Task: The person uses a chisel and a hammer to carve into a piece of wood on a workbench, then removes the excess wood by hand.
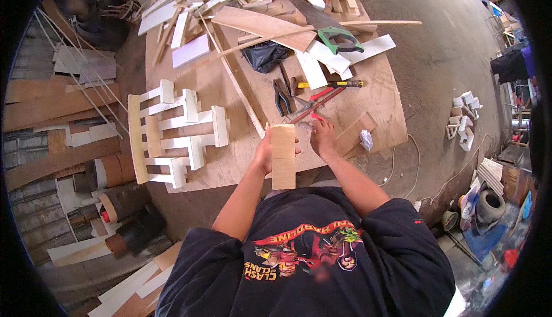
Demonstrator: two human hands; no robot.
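Note:
My left hand (pixel 263 155) grips a short, pale wooden board (pixel 283 156) upright against the front edge of the plywood workbench (pixel 368 95). My right hand (pixel 322 137) is just right of the board's top, fingers curled near a red-handled tool (pixel 318 102); whether it holds anything I cannot tell. Pliers (pixel 281 96) and a yellow-handled tool (pixel 329 84) lie just beyond the hands.
A white slatted wooden frame (pixel 172 133) lies on the bench to the left. A green-handled saw (pixel 339 40), a black bag (pixel 264 55) and many loose offcuts cover the far end. Boards and rolls are stacked on the floor at left; small white pieces (pixel 463 118) sit at right.

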